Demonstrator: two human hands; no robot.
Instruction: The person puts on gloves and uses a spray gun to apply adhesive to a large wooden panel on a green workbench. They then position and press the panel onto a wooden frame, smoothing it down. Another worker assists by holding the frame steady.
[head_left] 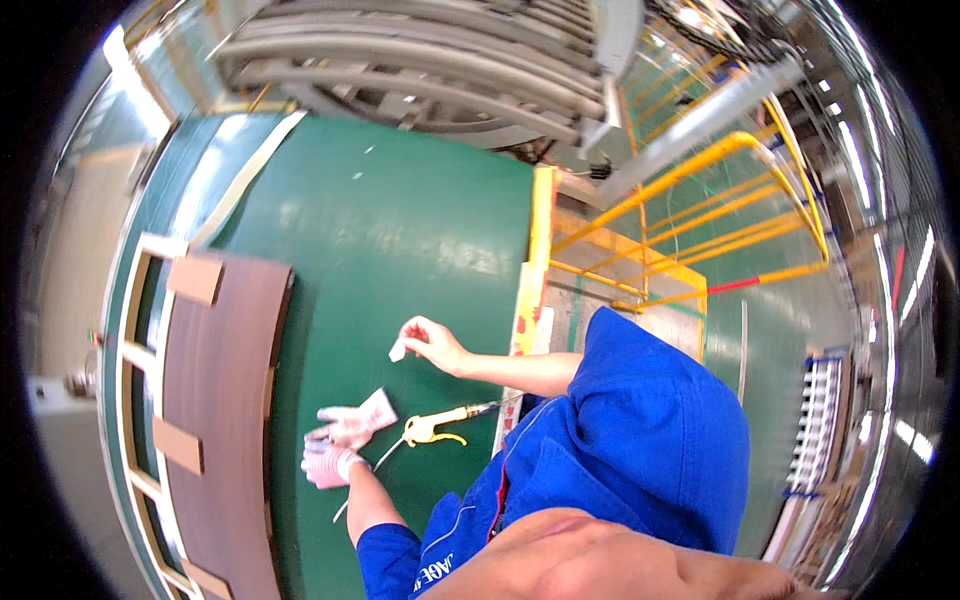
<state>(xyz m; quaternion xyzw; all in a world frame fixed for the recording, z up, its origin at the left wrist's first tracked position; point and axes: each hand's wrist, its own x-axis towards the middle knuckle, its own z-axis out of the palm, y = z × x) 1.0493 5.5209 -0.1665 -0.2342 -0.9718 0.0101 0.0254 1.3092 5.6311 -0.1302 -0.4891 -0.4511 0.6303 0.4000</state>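
My left hand [328, 466] wears a pale pink striped work glove with greyish fingertips. Its fingers are curled against the fingers of a loose matching glove [358, 423], whose cuff points away from the hand. My right hand [432, 346] is bare and raised over the green work surface [400, 235]. Between its thumb and fingers it pinches a small white scrap [398, 351], perhaps paper or tape. Beside the loose glove lies a yellow air blow gun [428, 428], with a thin pale tube running from it past my left wrist.
A curved brown wood panel [225, 390] with small tan blocks lies at left, beside a pale slatted frame [128, 355]. A roller conveyor [430, 65] spans the far side. Yellow guard rails [690, 225] stand at right, beyond the yellow table edge [537, 235].
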